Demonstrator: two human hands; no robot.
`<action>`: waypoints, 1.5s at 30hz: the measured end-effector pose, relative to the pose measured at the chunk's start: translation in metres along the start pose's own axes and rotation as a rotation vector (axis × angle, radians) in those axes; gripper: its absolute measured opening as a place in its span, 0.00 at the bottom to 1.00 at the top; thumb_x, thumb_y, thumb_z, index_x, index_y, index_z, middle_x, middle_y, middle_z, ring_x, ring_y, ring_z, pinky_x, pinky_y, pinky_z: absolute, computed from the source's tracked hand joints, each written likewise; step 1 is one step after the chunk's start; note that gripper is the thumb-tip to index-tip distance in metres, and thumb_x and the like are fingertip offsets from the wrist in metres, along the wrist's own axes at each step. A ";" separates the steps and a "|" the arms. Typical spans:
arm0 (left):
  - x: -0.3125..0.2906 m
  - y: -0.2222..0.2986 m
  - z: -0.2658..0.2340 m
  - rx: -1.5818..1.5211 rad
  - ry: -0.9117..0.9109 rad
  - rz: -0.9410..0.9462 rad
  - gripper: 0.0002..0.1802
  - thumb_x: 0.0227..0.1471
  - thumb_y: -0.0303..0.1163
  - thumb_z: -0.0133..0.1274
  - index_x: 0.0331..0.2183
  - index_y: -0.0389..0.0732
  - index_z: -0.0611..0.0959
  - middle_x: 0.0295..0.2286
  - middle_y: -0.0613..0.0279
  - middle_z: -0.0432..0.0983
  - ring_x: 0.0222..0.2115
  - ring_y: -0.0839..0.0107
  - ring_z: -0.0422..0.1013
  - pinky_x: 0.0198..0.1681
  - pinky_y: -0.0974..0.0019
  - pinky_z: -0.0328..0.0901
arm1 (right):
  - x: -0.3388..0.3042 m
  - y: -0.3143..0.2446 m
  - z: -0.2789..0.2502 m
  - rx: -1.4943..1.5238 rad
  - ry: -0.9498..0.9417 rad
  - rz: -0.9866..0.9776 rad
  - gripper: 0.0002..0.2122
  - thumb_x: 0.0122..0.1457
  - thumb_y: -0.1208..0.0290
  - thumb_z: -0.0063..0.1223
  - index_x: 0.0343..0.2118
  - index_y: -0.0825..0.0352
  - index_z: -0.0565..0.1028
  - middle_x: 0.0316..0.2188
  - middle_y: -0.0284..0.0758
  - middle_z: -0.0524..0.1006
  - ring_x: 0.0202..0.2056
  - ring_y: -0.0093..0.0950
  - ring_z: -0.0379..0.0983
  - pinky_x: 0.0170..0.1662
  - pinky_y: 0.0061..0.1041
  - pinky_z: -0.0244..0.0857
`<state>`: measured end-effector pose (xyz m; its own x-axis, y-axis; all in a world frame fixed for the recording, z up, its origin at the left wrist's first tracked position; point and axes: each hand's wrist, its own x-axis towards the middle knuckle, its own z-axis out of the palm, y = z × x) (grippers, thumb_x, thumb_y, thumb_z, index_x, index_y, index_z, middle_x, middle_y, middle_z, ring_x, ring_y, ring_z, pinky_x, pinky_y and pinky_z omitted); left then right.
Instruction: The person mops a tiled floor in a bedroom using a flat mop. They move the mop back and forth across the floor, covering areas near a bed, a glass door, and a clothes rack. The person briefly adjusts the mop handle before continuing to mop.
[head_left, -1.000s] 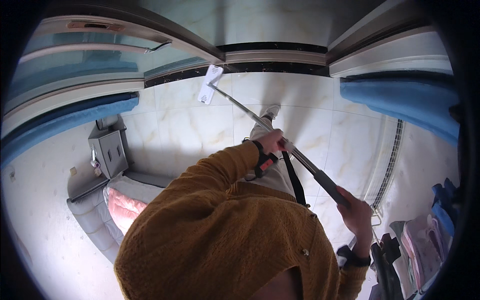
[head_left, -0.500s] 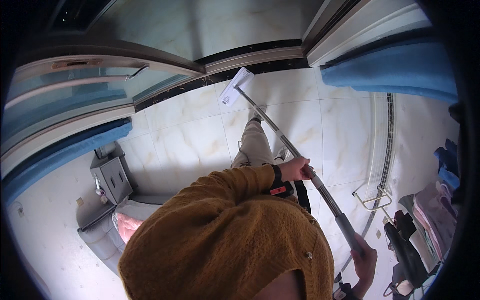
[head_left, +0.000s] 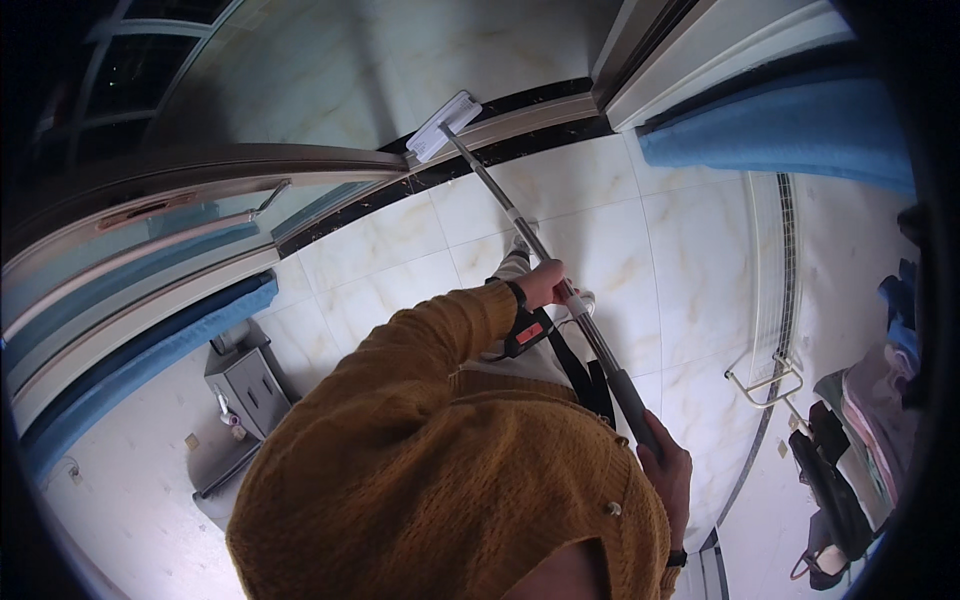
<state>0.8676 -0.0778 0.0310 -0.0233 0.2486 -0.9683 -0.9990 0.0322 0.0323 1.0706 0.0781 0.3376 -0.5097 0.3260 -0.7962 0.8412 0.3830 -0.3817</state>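
A flat mop (head_left: pixel 507 203) slants across the view, its pole running from my right side up to a white rectangular mop head (head_left: pixel 436 137). That head lies across the metal door track (head_left: pixel 520 123) and the dark stone threshold. Midway along the pole, my left hand (head_left: pixel 545 284) is wrapped round the metal tube. Lower down, my right hand (head_left: pixel 667 473) grips the grey handle end close to my body. Pale marbled floor tiles (head_left: pixel 545 190) spread below the pole, and my foot stands beside it.
A glass sliding door (head_left: pixel 150 235) with a bar handle is at the left. Blue curtains (head_left: pixel 780 135) hang on both sides of the doorway. A grey cabinet (head_left: pixel 250 385) stands left; a white rack (head_left: pixel 765 380) and hanging clothes (head_left: pixel 850 450) are right.
The mop head has moved forward and left, from the tiles onto the door track. Both hands have shifted forward and left with the pole, still gripping it.
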 end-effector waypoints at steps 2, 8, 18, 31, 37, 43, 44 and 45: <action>0.009 -0.001 0.011 0.099 -0.034 -0.045 0.11 0.51 0.30 0.36 0.35 0.32 0.64 0.29 0.50 0.66 0.29 0.53 0.70 0.35 0.48 0.69 | -0.004 -0.001 -0.001 -0.014 0.011 0.059 0.22 0.47 0.75 0.48 0.49 0.58 0.68 0.24 0.48 0.74 0.24 0.41 0.73 0.27 0.29 0.63; 0.049 -0.034 0.070 0.173 -0.141 -0.025 0.11 0.49 0.28 0.40 0.36 0.34 0.63 0.27 0.49 0.67 0.26 0.52 0.69 0.28 0.45 0.68 | -0.030 0.009 -0.002 0.218 0.101 0.260 0.24 0.47 0.77 0.45 0.51 0.64 0.66 0.23 0.38 0.74 0.22 0.19 0.66 0.26 0.22 0.63; 0.097 -0.027 0.094 0.742 -0.108 0.145 0.11 0.35 0.33 0.54 0.15 0.35 0.76 0.16 0.55 0.73 0.17 0.62 0.72 0.18 0.61 0.68 | -0.028 0.016 0.010 0.574 0.055 0.239 0.24 0.51 0.77 0.42 0.54 0.70 0.61 0.31 0.33 0.71 0.25 0.16 0.62 0.27 0.16 0.61; -0.025 -0.052 0.053 0.798 -0.294 -0.152 0.26 0.52 0.52 0.38 0.25 0.37 0.75 0.20 0.59 0.73 0.18 0.66 0.71 0.21 0.59 0.69 | -0.074 0.052 0.008 0.556 -0.065 0.261 0.24 0.48 0.82 0.44 0.52 0.75 0.62 0.37 0.40 0.72 0.35 0.19 0.66 0.39 0.16 0.61; -0.041 -0.089 0.017 0.673 -0.351 -0.362 0.23 0.54 0.47 0.38 0.29 0.36 0.76 0.24 0.57 0.75 0.24 0.67 0.73 0.28 0.60 0.70 | -0.091 0.083 -0.005 0.384 -0.097 0.151 0.24 0.44 0.81 0.52 0.49 0.66 0.67 0.35 0.41 0.76 0.34 0.19 0.69 0.38 0.20 0.63; -0.043 -0.118 0.008 0.502 -0.365 -0.408 0.18 0.54 0.40 0.43 0.29 0.33 0.75 0.25 0.52 0.75 0.26 0.64 0.73 0.30 0.64 0.71 | -0.107 0.094 -0.017 0.206 -0.096 0.175 0.24 0.42 0.78 0.54 0.47 0.63 0.70 0.26 0.46 0.75 0.26 0.22 0.71 0.32 0.22 0.64; -0.043 -0.120 0.009 0.517 -0.336 -0.393 0.17 0.54 0.40 0.43 0.29 0.33 0.75 0.25 0.52 0.75 0.26 0.64 0.73 0.30 0.64 0.71 | -0.108 0.096 -0.016 0.201 -0.081 0.150 0.23 0.42 0.77 0.54 0.47 0.63 0.70 0.26 0.46 0.75 0.25 0.22 0.71 0.31 0.22 0.64; -0.043 -0.123 0.012 0.526 -0.326 -0.351 0.17 0.54 0.39 0.43 0.29 0.33 0.75 0.25 0.52 0.75 0.25 0.63 0.73 0.30 0.65 0.71 | -0.109 0.098 -0.013 0.231 -0.067 0.162 0.23 0.42 0.78 0.54 0.47 0.63 0.70 0.27 0.45 0.76 0.26 0.21 0.71 0.32 0.21 0.64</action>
<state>0.9915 -0.0813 0.0719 0.3917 0.4117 -0.8229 -0.7919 0.6063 -0.0736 1.2062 0.0918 0.3931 -0.3583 0.3059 -0.8821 0.9336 0.1214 -0.3371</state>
